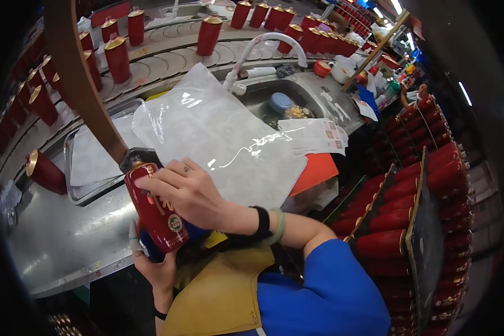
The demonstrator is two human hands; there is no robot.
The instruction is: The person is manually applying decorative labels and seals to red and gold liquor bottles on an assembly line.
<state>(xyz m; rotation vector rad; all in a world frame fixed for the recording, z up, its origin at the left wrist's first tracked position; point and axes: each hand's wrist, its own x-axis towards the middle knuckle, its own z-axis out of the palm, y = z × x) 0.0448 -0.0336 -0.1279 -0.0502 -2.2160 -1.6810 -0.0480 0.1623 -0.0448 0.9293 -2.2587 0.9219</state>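
A glossy red bottle [158,215] with gold characters and a small round white-and-green label is tilted in front of me, low on the left. My left hand [154,269] holds it from below, fingers and thumb around its bottom end. Across its upper face lies my right hand [187,193], fingers bent and pressed to the red surface; anything small under the fingertips is hidden. The bottle's top end is at a dark fitting [139,157] near the foot of a brown post [87,84]. Another red bottle [46,172] with a gold top leans on the metal counter [67,235].
Clear plastic sheeting [218,134] over white sheets covers the counter's middle, beside a metal tray [75,190]. A sink [313,101] with a white faucet [263,39] stands behind. Several red bottles ride a curved conveyor [168,56]. Stacked bottles [383,243] fill racks at right; a person [420,92] is beyond.
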